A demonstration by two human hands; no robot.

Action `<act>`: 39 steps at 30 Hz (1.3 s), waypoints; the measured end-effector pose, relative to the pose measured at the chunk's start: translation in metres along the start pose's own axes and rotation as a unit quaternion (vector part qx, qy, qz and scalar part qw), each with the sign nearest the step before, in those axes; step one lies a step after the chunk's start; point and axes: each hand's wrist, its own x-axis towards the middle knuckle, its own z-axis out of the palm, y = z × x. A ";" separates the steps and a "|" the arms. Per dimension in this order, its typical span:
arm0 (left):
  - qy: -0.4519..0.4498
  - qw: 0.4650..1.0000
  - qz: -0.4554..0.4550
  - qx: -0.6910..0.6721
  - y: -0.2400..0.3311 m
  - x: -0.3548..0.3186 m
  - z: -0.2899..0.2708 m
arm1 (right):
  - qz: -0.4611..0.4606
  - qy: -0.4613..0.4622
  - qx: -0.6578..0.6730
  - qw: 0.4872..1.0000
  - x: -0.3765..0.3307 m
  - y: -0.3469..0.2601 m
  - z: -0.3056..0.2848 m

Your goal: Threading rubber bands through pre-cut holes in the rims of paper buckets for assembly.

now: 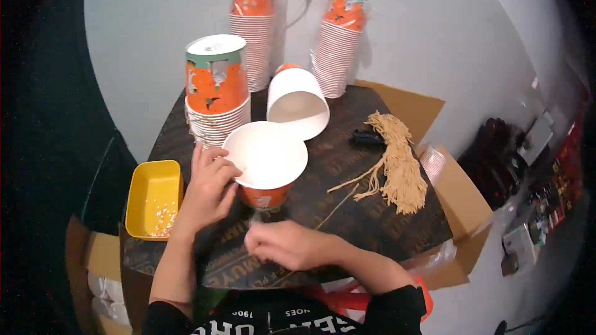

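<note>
A white-lined paper bucket (266,149) with an orange printed outside stands upright at the table's near middle, tilted slightly toward me. My left hand (212,185) is at its left side, fingers bent against the rim and wall. Just in front of the bucket, my right hand (287,245) is closed with its fingertips pinched together; what they hold is hidden. A thin tan string (338,206) lies on the table just beyond that hand. Behind the upright bucket, another paper bucket (298,102) lies on its side, mouth facing me.
Nested bucket stacks stand upside down at the left (217,87), back (252,37) and back right (338,46). A yellow tray (154,167) with small beads sits left. At right lie a bundle of tan strings (400,167) and a black object (367,138). Cardboard boxes flank the table.
</note>
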 end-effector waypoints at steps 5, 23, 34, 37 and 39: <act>0.021 0.999 0.007 -0.030 0.000 -0.006 0.014 | 0.019 0.193 0.149 0.970 -0.004 0.039 -0.009; 0.048 0.967 -0.169 -0.182 0.062 -0.017 0.035 | -0.043 0.322 0.226 0.918 -0.009 0.083 -0.005; -0.040 0.900 -0.256 -0.350 0.056 -0.016 0.040 | -0.018 0.323 0.150 0.934 -0.001 0.073 0.004; -0.033 0.942 -0.231 -0.241 0.056 -0.016 0.039 | 0.027 0.250 0.350 0.902 -0.005 0.079 0.003; -0.033 0.946 -0.229 -0.226 0.056 -0.017 0.038 | 0.058 0.251 0.330 0.908 -0.006 0.078 0.005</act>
